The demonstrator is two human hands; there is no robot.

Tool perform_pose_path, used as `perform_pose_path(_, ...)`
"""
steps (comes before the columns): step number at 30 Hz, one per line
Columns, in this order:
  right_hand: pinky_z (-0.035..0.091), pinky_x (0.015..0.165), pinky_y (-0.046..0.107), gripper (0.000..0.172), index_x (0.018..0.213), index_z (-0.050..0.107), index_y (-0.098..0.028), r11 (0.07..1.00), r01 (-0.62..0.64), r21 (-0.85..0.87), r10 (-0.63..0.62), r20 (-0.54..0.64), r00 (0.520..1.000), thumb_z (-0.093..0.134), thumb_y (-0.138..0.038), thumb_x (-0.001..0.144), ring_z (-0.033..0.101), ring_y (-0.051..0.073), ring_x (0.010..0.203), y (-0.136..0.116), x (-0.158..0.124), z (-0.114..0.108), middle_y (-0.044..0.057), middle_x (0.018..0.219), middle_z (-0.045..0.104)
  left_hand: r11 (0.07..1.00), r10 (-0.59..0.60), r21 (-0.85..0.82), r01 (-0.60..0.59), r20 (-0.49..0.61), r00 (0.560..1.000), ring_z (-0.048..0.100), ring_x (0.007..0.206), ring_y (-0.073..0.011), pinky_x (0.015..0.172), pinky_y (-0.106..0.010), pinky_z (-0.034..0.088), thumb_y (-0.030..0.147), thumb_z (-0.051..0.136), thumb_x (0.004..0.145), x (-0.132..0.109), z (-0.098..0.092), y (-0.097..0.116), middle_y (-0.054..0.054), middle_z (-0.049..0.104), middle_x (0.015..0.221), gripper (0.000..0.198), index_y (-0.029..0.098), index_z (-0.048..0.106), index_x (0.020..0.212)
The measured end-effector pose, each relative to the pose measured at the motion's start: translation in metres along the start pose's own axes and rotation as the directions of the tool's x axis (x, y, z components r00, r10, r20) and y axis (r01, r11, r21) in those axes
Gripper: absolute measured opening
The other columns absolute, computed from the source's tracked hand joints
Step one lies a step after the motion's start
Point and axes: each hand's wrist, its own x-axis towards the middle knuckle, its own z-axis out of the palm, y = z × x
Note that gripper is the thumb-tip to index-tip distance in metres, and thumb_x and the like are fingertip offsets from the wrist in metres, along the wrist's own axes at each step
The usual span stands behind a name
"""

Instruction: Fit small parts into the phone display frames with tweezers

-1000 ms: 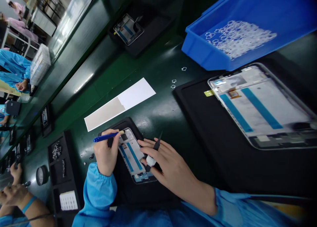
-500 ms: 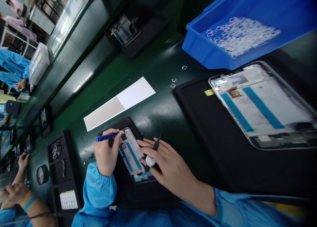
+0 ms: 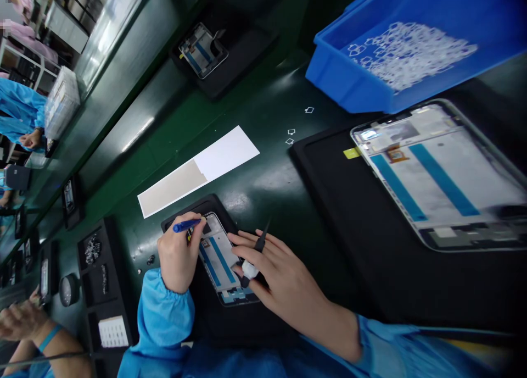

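A phone frame [image 3: 220,259] with blue strips lies on a small black mat [image 3: 214,312] low in the middle. My left hand [image 3: 177,257] is closed round a blue pen-like tool [image 3: 186,225] whose tip rests at the frame's top corner. On the frame's right side lies my right hand [image 3: 275,276], fingers pinched on a black pointed tool [image 3: 255,254] with a white collar, fingertips touching the frame.
A bigger phone frame [image 3: 436,174] lies on a large black mat [image 3: 349,229] at right. Behind it stands a blue bin [image 3: 341,81] of small white parts. A white and grey sheet [image 3: 197,169] lies on the green bench. Black trays [image 3: 102,290] sit left; a co-worker's hand [image 3: 20,320] shows bottom left.
My left hand has drawn the blue tool in, so less of it sticks out to the left. The right hand holds still. The co-worker's hand at left has shifted.
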Motion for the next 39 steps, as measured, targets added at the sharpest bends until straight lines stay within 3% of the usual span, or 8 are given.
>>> perform_pose_path(8, 0.047, 0.104, 0.049, 0.041, 0.117, 0.053, -0.019, 1.0, -0.001, -0.004, 0.001, -0.002, 1.0, 0.043, -0.001, 0.082, 0.058, 0.026, 0.12, 0.0, 0.0, 0.0, 0.008, 0.127, 0.064, 0.997, -0.015, -0.076, 0.015, 0.008, 1.0, 0.074, 0.083, -0.0166, 0.073, -0.024, 0.058, 0.026, 0.062, 0.092, 0.001, -0.002, -0.003, -0.003, 0.075, 0.088, 0.008, 0.019, 0.066, 0.092)
perform_pose_path(12, 0.049, 0.101, 0.05, 0.04, 0.118, 0.053, -0.019, 0.999, 0.012, -0.034, -0.012, 0.007, 1.0, 0.043, -0.002, 0.083, 0.059, 0.027, 0.118, 0.002, -0.001, 0.001, 0.009, 0.126, 0.065, 0.964, -0.164, -0.211, 0.163, 0.013, 0.986, 0.074, 0.085, -0.0177, 0.076, -0.026, 0.059, 0.029, 0.065, 0.089, -0.003, 0.005, -0.012, -0.004, 0.075, 0.089, 0.009, 0.019, 0.067, 0.088)
perform_pose_path(16, 0.051, 0.099, 0.049, 0.038, 0.117, 0.053, -0.02, 0.999, 0.024, -0.04, -0.024, -0.005, 1.0, 0.043, -0.004, 0.084, 0.062, 0.027, 0.115, 0.003, 0.002, 0.001, 0.009, 0.125, 0.066, 0.789, -0.408, -0.529, 0.314, -0.068, 0.91, 0.074, 0.079, -0.0177, 0.071, -0.026, 0.059, 0.032, 0.068, 0.086, -0.011, 0.012, -0.022, -0.005, 0.075, 0.086, 0.016, 0.017, 0.062, 0.087)
perform_pose_path(20, 0.052, 0.098, 0.05, 0.03, 0.118, 0.052, -0.021, 1.0, 0.029, -0.007, -0.029, -0.025, 0.999, 0.044, -0.009, 0.092, 0.063, 0.027, 0.114, 0.002, 0.004, -0.001, 0.009, 0.126, 0.066, 0.768, -0.455, -0.603, 0.214, -0.28, 0.845, 0.073, 0.084, -0.0172, 0.08, -0.032, 0.058, 0.03, 0.062, 0.09, -0.014, 0.003, -0.023, -0.004, 0.073, 0.088, 0.014, 0.018, 0.056, 0.091)
perform_pose_path(23, 0.055, 0.094, 0.048, 0.019, 0.116, 0.053, -0.023, 0.995, -0.025, 0.093, 0.032, -0.073, 0.997, 0.051, -0.024, 0.097, 0.063, 0.028, 0.115, 0.001, 0.002, -0.004, 0.009, 0.122, 0.067, 0.895, -0.284, -0.42, 0.146, -0.288, 0.915, 0.069, 0.081, -0.0146, 0.079, -0.03, 0.056, 0.022, 0.048, 0.096, -0.02, -0.006, -0.022, -0.002, 0.067, 0.083, 0.013, 0.018, 0.058, 0.089)
perform_pose_path(27, 0.057, 0.093, 0.043, 0.02, 0.115, 0.055, -0.025, 0.969, -0.02, 0.247, 0.058, -0.15, 0.987, 0.06, -0.031, 0.096, 0.062, 0.027, 0.117, -0.005, -0.008, -0.011, 0.007, 0.117, 0.07, 0.999, -0.016, 0.04, 0.017, -0.038, 0.999, 0.062, 0.075, -0.013, 0.068, -0.024, 0.05, 0.013, 0.048, 0.092, -0.032, 0.0, -0.024, -0.002, 0.06, 0.084, 0.025, 0.021, 0.067, 0.108)
perform_pose_path(35, 0.057, 0.09, 0.032, 0.019, 0.114, 0.059, -0.027, 0.929, -0.065, 0.364, 0.15, -0.211, 0.966, 0.051, -0.019, 0.099, 0.067, 0.022, 0.108, -0.015, -0.021, -0.021, 0.004, 0.106, 0.073, 0.817, 0.019, 0.556, -0.152, 0.238, 0.971, 0.056, 0.06, -0.0136, 0.055, -0.027, 0.041, 0.011, 0.057, 0.088, -0.033, 0.013, -0.021, 0.001, 0.058, 0.08, 0.041, 0.031, 0.065, 0.123)
perform_pose_path(39, 0.058, 0.066, 0.025, 0.026, 0.122, 0.062, -0.031, 0.905, -0.109, 0.41, 0.213, -0.216, 0.953, 0.044, -0.03, 0.103, 0.068, 0.016, 0.067, -0.025, -0.017, -0.033, 0.0, 0.076, 0.068, 0.754, 0.039, 0.611, -0.241, 0.324, 0.945, 0.058, 0.06, -0.0138, 0.053, -0.028, 0.04, 0.009, 0.051, 0.091, -0.029, 0.008, -0.015, 0.0, 0.059, 0.082, 0.042, 0.029, 0.062, 0.127)
